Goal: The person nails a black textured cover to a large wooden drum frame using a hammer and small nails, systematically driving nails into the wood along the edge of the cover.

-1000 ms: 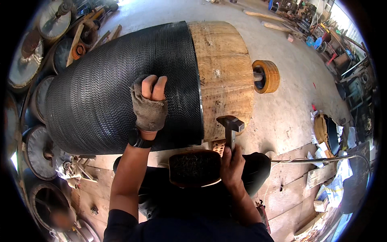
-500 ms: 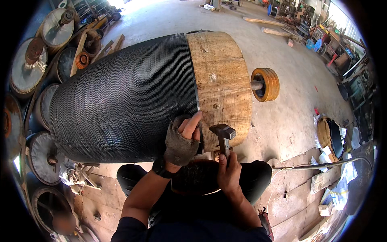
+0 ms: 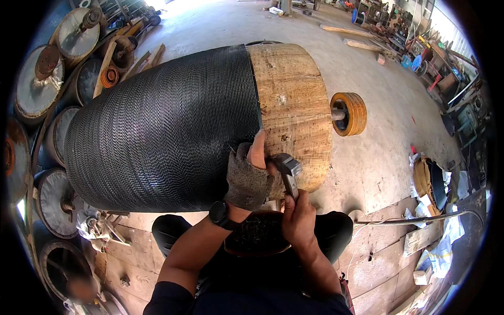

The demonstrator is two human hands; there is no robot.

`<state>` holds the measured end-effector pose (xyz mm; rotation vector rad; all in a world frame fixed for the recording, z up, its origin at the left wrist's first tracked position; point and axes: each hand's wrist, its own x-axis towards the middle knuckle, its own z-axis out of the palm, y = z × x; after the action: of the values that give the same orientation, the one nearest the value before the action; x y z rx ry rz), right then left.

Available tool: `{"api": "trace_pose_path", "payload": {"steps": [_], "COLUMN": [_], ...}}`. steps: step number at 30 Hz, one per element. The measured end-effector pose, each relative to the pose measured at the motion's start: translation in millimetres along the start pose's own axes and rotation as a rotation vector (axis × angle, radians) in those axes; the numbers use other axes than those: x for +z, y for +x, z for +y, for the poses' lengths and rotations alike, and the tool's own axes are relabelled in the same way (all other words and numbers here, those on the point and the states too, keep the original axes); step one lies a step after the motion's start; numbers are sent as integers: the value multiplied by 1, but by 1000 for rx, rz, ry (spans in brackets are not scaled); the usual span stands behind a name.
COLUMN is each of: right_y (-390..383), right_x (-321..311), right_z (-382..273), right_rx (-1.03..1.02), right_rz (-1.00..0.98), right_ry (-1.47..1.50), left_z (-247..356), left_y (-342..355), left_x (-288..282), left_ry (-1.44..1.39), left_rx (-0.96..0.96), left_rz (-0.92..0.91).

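Note:
A big wooden roller (image 3: 291, 100) lies across in front of me, its left part wrapped in a black covering (image 3: 163, 131) of fine toothed rows. My left hand (image 3: 249, 176), in a grey fingerless glove, rests at the seam between covering and bare wood. One finger stretches up along the edge; the others bend in beside the hammer head, and what they pinch is hidden. My right hand (image 3: 299, 220), bare, is closed round the handle of a hammer (image 3: 289, 168). The steel head is close to the left fingers, over the wood. Below both hands sits a dark round pan (image 3: 257, 236) between my knees.
A yellow grooved wheel (image 3: 349, 114) sits on the roller's shaft at right. Several drums (image 3: 56, 203) are stacked along the left. A black bar (image 3: 415, 218) reaches in from the right, near scraps and bags (image 3: 441, 257). Planks (image 3: 362, 44) lie far right.
My left hand has shifted right and slightly up along the seam. The hammer head has moved up and left, its tilt changed, and now meets the left fingers in the picture.

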<state>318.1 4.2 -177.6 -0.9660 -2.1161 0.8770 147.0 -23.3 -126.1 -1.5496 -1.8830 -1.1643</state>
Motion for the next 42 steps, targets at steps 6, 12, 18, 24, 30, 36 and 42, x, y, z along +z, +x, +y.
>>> {"api": "trace_pose_path", "payload": {"steps": [6,12,18,24,30,36,42], "right_y": [-1,-5,10,-4,-7,7,-5], "right_x": [-4,-10,2,5,8,11,5], "right_z": [-7,-5,-3,0,0,-1,-12], "right_rx": [-122,-221,-51,-231,-11,-389,-295], "right_rz": [143,193,46,238,110,152,203], "right_ry": [-15,82,-22,83,176,-132,30], "left_z": [2,17,21,27,19,23,24], "left_y": [1,-45,-138,-157,-171,-164,-175], "left_x": [2,-25,-29,-32,-16,-26,-15], "left_ry": [61,103,-26,-111,-92,-173,-213], "left_rx": [-90,99,72,7,123,46,-37], "left_rz": [-57,41,-362,-519,-593,-756,-813]}}
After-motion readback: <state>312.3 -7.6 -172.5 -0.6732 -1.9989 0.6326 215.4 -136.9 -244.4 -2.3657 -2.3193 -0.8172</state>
